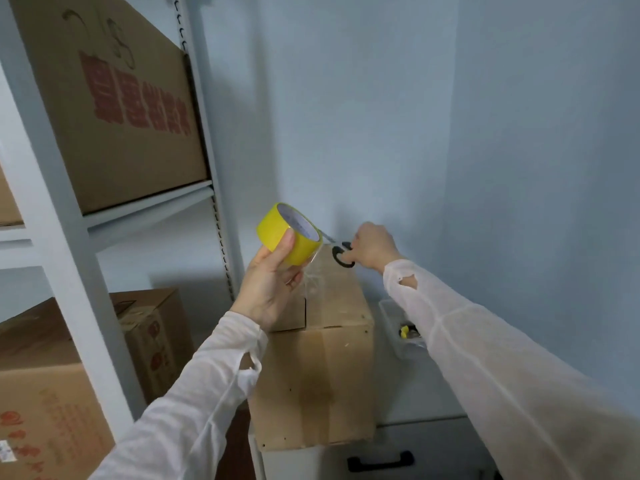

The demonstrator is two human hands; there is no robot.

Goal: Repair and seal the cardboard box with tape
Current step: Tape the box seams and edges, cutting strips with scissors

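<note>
Yellow tape roll (289, 233), likely light and rigid, is gripped round its rim by the left hand (268, 289). A floppy, sticky strip (313, 271) runs down to the cardboard box (322, 375) just below both hands. The right hand (372, 247) is clamped on the scissors (341, 254) beside the roll.

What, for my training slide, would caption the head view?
Left hand holds yellow tape roll over cardboard box; right hand holds scissors at stretched strip.

Your tape roll (287, 233) is bright yellow, your scissors (343, 255) have black handles, the near cardboard box (318, 375) is plain brown, the far-left shelf box (114, 98) is brown with red print, your sleeves (502, 358) are white, and the wall (381, 116) is pale blue.
</note>
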